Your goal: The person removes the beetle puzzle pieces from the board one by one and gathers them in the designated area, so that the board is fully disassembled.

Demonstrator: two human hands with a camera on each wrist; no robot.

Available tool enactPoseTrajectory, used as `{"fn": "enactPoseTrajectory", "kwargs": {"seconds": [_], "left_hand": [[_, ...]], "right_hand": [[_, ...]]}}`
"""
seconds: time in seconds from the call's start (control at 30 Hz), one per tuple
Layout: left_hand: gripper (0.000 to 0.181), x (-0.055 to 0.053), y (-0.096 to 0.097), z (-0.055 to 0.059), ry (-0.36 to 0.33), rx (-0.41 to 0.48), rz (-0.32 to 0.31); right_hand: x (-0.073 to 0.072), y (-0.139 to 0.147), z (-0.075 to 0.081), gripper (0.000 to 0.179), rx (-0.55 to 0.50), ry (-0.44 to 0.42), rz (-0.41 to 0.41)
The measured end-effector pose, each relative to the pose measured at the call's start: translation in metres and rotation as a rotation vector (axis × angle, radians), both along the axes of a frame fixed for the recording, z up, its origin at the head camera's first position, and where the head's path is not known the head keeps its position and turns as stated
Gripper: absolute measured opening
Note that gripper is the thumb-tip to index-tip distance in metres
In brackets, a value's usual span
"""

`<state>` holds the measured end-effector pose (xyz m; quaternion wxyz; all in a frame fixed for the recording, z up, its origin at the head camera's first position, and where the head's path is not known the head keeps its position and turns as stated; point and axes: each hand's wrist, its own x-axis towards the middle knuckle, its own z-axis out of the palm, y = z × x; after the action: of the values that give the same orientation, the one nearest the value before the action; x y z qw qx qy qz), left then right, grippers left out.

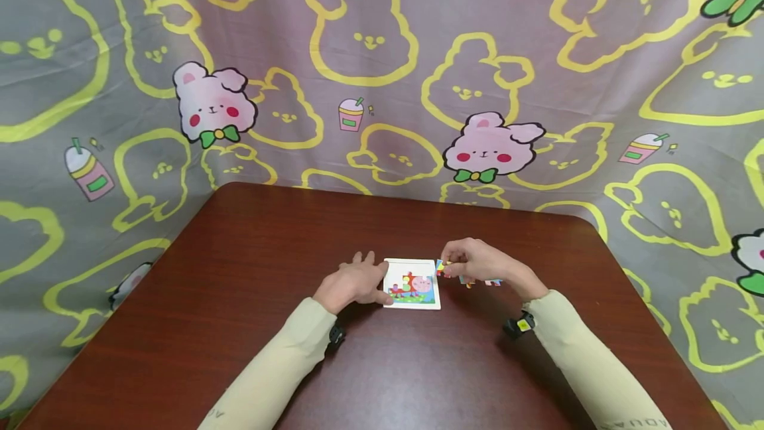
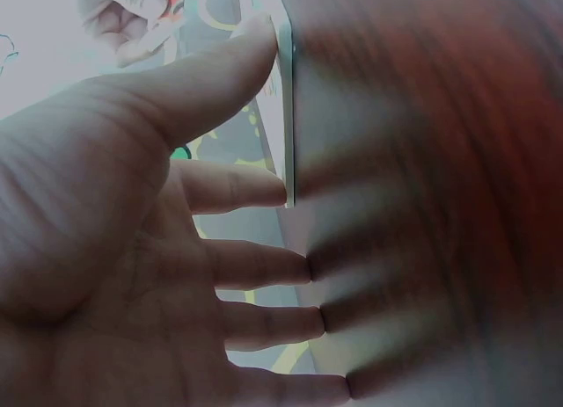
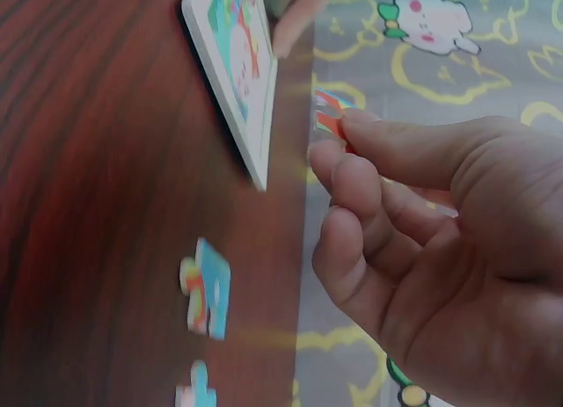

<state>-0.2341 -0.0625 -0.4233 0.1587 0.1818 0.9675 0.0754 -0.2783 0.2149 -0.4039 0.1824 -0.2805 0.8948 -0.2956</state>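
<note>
A white-framed jigsaw puzzle tray [image 1: 412,265] lies on the table. Its lower part is filled with a colourful cartoon picture, and its upper part shows bare white. My left hand [image 1: 355,282] steadies the tray's left side with fairly straight, spread fingers. In the left wrist view the thumb lies over the tray's edge [image 2: 288,117], and the other fingertips reach down to the tabletop. Between thumb and fingertips, my right hand [image 1: 480,263] pinches a small jigsaw piece [image 3: 330,108], held just off the tray's upper right corner.
Two loose jigsaw pieces lie right of the tray under the right hand: a blue, yellow and red one [image 3: 211,288] and a pink and blue one [image 3: 195,394]. The dark red-brown table [image 1: 286,231] ends at a patterned cloth backdrop [image 1: 382,105].
</note>
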Motion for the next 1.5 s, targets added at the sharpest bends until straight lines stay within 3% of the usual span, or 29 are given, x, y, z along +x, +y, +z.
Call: {"fn": "enactPoseTrajectory", "kwargs": {"seconds": [0.17,0.6,0.87,1.23,1.5], "left_hand": [[0.081,-0.001,0.000,0.000,0.004,-0.006,-0.003],[0.080,-0.002,0.001,0.001,0.002,0.012,-0.001],[0.081,-0.002,0.000,0.000,0.000,0.016,0.000],[0.081,-0.002,-0.001,-0.001,0.000,0.017,0.001],[0.081,-0.001,0.000,-0.001,-0.011,0.015,0.004]], "right_hand": [[-0.001,0.018,0.001,0.007,0.012,-0.014,0.017],[0.003,0.050,-0.006,0.008,0.103,-0.157,0.106],[0.005,0.051,-0.014,0.010,0.085,-0.217,0.064],[0.006,0.047,-0.020,0.024,0.132,-0.225,0.005],[0.006,0.046,-0.017,0.027,0.203,-0.180,-0.022]]}}
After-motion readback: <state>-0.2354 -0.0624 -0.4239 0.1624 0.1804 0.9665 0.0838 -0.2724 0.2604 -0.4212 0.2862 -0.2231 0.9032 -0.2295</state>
